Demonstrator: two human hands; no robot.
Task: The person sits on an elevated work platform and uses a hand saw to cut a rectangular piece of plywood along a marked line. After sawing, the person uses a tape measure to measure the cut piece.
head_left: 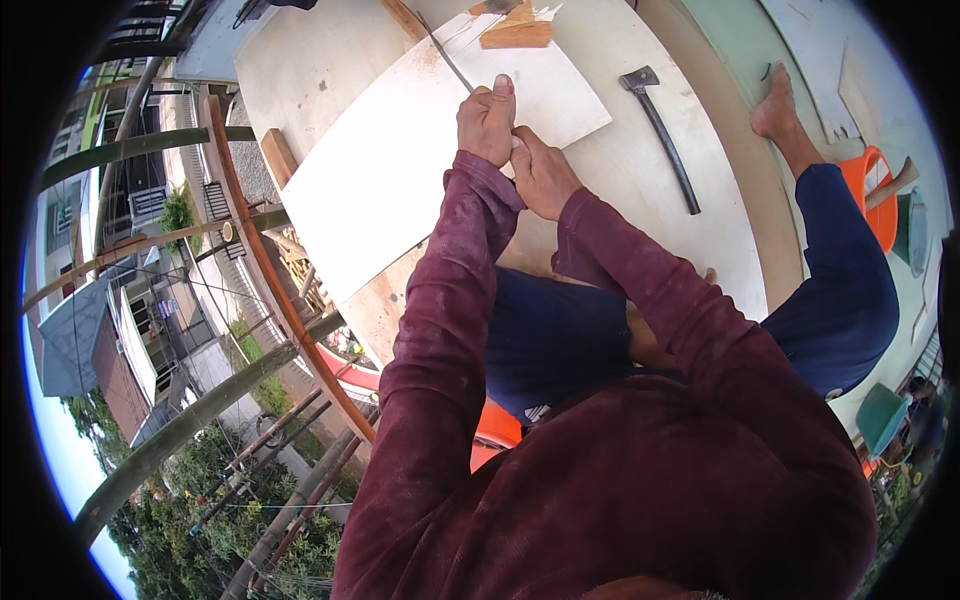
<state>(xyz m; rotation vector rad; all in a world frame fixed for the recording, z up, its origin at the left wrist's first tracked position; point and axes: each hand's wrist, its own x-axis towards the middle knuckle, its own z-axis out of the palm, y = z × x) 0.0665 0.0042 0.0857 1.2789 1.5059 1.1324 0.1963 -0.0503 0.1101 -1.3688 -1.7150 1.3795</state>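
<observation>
Reaching across the pale worktop (700,110), the person works over a large white sheet (370,170), which lies flat with a wooden block (278,157) at its left edge. Farther right, a thin blade, apparently a saw (446,52), slants over the sheet's far part, its near end meeting the left hand (487,122). That hand's fingers are clamped, seemingly on the handle, thumb uppermost. Just beside it, the right hand (545,172) touches the left; its fingers curl, but whether they close on the handle cannot be told. If this is sawing, it should go best with wrists in line with the blade, long even strokes and light pressure, since a thin sheet may chatter or splinter; support close to the cut would help. Another wooden block (515,36) sits on the sheet's far part, and a hatchet (660,138) lies to the right, apart from both hands.
</observation>
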